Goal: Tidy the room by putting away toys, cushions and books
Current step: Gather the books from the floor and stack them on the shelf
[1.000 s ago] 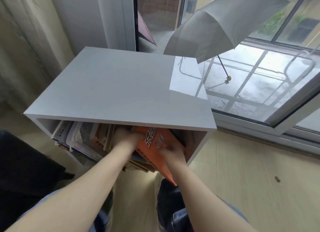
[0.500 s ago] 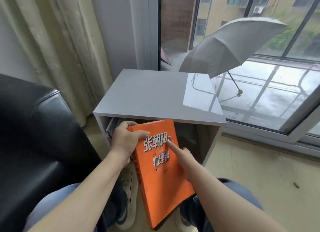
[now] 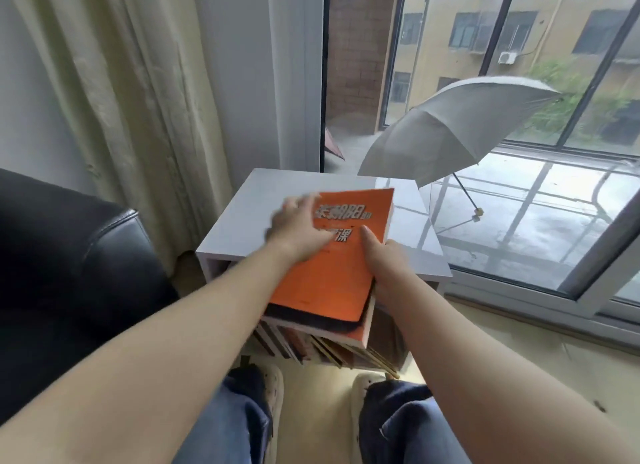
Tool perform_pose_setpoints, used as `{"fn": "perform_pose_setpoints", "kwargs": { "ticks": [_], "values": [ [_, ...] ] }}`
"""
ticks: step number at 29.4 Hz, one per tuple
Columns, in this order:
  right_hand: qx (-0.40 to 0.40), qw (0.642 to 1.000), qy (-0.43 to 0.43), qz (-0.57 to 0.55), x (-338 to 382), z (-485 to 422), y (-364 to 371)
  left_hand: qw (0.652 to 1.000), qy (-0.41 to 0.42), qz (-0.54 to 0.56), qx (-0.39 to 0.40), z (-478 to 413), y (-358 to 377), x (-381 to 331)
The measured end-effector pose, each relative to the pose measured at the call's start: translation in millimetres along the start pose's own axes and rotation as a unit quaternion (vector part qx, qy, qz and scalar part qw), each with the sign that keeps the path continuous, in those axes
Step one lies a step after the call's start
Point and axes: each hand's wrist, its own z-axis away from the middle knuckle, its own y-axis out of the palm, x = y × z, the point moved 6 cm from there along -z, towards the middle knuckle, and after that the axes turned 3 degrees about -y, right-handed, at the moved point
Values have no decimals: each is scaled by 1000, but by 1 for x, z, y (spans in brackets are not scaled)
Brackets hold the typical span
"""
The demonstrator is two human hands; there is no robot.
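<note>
Two hands on the orange book [image 3: 332, 276], which lies tilted, far half over the top of the white cabinet [image 3: 242, 235], near half overhanging its front. Left hand [image 3: 298, 231] flat on the cover, fingers spread, blurred. Right hand [image 3: 388, 262] pinches the right edge, thumb on top, fingers hidden beneath. Step, I judge: shelving this book. Next calls for lowering it past the front edge into the compartment, crowded with stacked books [image 3: 311, 349]. Black armchair [image 3: 69, 255] close left; floor open right.
</note>
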Motion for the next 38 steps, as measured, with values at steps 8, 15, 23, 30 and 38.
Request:
{"fn": "perform_pose_setpoints", "kwargs": {
  "ticks": [8, 15, 23, 30, 38],
  "values": [
    [56, 982, 86, -158, -25, -28, 4, 971, -56, -116, 199, 1, 74, -21],
    [113, 937, 144, -299, -25, -51, -1, 964, -65, -143, 216, -25, 72, -26],
    [80, 932, 131, -328, -23, -62, 3, 967, -87, -13, 241, -48, 40, -22],
    [43, 982, 106, -147, -27, -70, 5, 958, -61, 90, 266, -50, 14, -5],
    [0, 987, 114, -110, -37, -77, 2, 815, -152, 526, 191, -45, -20, 93]
  ]
}}
